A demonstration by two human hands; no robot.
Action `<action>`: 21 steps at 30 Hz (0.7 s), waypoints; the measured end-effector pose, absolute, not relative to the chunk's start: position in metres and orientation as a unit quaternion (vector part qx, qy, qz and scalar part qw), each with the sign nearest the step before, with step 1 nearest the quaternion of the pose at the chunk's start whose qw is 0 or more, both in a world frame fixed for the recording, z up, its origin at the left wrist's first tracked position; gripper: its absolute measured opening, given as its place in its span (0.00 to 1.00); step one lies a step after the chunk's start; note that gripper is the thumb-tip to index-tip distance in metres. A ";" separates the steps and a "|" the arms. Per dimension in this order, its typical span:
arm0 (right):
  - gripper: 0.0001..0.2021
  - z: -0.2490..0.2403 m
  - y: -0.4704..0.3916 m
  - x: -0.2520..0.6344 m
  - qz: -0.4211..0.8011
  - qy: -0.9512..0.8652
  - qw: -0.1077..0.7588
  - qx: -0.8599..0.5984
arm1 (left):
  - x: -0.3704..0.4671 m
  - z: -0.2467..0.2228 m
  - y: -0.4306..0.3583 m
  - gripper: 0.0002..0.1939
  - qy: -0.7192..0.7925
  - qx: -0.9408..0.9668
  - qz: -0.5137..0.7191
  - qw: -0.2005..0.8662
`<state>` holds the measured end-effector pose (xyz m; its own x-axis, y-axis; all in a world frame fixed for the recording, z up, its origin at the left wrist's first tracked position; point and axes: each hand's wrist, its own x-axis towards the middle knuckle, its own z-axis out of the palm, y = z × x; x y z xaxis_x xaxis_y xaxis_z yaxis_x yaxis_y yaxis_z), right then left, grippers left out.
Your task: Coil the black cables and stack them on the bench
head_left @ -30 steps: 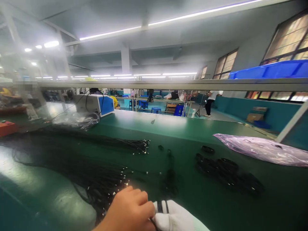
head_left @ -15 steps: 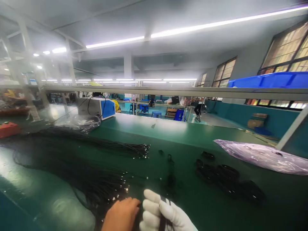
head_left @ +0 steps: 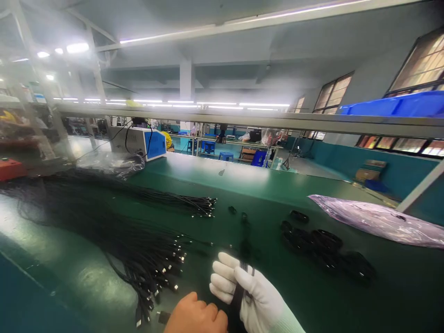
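My left hand point(head_left: 196, 315), bare, is at the bottom edge with its fingers curled closed. A dark cable plug point(head_left: 163, 317) sticks out at its left side; the rest of that cable is hidden by the hand. My right hand point(head_left: 248, 291), in a white glove, is just to the right, palm turned up. Black cable point(head_left: 237, 296) runs across its palm and round its fingers, and the thumb presses on it. Left of both hands lies a fan of loose black cables point(head_left: 138, 249) with shiny metal plug ends.
Several coiled black cables point(head_left: 326, 240) lie to the right. Beyond them is a pinkish plastic bag point(head_left: 374, 219). A second cable bundle point(head_left: 187, 202) lies farther back. A grey and blue machine point(head_left: 138, 142) stands at the back left, under a shelf rail point(head_left: 222, 118) carrying a blue bin point(head_left: 398, 105).
My gloved hand is higher in view and its palm shows more. My bare hand has moved right and down, with a plug now showing beside it. The view has tilted slightly down.
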<state>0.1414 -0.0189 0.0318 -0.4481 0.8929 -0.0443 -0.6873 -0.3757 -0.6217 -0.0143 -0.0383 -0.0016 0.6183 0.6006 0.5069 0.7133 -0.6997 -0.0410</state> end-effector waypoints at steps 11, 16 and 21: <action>0.07 0.044 -0.026 0.129 0.840 -0.400 0.283 -0.234 | -0.043 0.080 0.000 0.14 -0.240 -0.957 -0.143 0.073; 0.05 0.031 -0.026 0.127 0.879 -0.323 0.281 -0.208 | -0.048 0.071 0.002 0.03 -0.303 -0.922 -0.239 0.043; 0.06 0.014 -0.023 0.131 0.869 -0.363 0.288 -0.176 | -0.042 0.077 0.001 0.06 -0.292 -0.947 -0.129 -0.028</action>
<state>0.1312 -0.0234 0.0138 -0.7722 0.6280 -0.0970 -0.3724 -0.5708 -0.7318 -0.0423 0.0014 0.0772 0.7963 0.5603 0.2281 0.5459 -0.8280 0.1281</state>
